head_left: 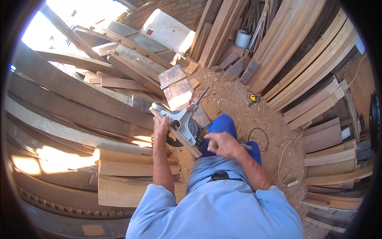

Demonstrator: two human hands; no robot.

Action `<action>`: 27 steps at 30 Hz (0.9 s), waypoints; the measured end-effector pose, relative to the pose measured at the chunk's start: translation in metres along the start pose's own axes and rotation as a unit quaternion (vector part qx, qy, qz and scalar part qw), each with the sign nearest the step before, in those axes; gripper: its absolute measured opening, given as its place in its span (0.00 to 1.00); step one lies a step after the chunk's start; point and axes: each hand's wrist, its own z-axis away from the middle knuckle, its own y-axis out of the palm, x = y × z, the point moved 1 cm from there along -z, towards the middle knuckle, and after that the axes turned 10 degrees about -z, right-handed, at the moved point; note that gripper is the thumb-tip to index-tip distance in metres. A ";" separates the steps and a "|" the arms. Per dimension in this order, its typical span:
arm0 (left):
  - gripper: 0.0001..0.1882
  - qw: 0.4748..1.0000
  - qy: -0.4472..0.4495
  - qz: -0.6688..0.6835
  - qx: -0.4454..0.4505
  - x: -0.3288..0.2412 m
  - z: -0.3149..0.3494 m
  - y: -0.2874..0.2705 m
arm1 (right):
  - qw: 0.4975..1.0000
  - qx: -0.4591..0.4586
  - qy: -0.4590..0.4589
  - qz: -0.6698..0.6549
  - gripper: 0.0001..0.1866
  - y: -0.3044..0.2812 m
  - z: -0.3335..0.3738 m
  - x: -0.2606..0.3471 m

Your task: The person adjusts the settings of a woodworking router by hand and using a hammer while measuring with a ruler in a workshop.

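In front of my lap is a power tool (pixel 183 124) with a pale grey metal base and a round dark part; its exact kind is unclear. A narrow wooden strip (pixel 185 142) runs along its near side. My left hand (pixel 160 128) is closed around the strip's far left end, at the edge of the tool. Close to a black knob (pixel 199 141) on the tool's right side, my right hand (pixel 223 143) has its fingers curled in. Whatever it may hold is hidden.
Stacked boards (pixel 131 173) lie on the left, and long planks (pixel 286 36) lean at the back right. A yellow tape measure (pixel 253 97) lies beside a metal square (pixel 242 96) on the sawdust-covered floor (pixel 223 93). A pale cord (pixel 283 161) and a white bucket (pixel 242 39) are on the right.
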 end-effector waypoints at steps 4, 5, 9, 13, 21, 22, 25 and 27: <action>0.31 0.992 0.064 0.103 0.032 0.016 -0.019 -0.008 | 0.990 -0.005 0.119 0.076 0.26 -0.014 -0.040 -0.039; 0.31 0.990 0.046 0.122 0.051 0.021 -0.026 -0.009 | 0.986 -0.002 0.136 0.097 0.26 -0.011 -0.049 -0.051; 0.28 0.980 0.030 0.165 0.103 0.029 -0.032 -0.021 | 0.958 0.065 0.215 0.178 0.22 0.012 -0.091 -0.063; 0.26 0.977 0.042 0.162 0.130 0.040 -0.027 -0.030 | 0.945 0.095 0.225 0.216 0.22 0.036 -0.128 -0.062; 0.29 0.968 0.061 0.204 0.135 0.038 -0.015 -0.028 | 0.890 0.313 0.235 0.235 0.20 0.037 -0.184 -0.116; 0.29 0.966 0.059 0.208 0.139 0.034 -0.014 -0.027 | 0.885 0.325 0.245 0.226 0.22 0.038 -0.186 -0.117; 0.31 0.965 0.069 0.215 0.136 0.041 -0.019 -0.029 | 0.895 0.261 0.266 0.246 0.23 0.041 -0.181 -0.109; 0.32 0.963 0.069 0.225 0.130 0.046 -0.018 -0.031 | 0.902 0.191 0.250 0.295 0.20 0.029 -0.170 -0.087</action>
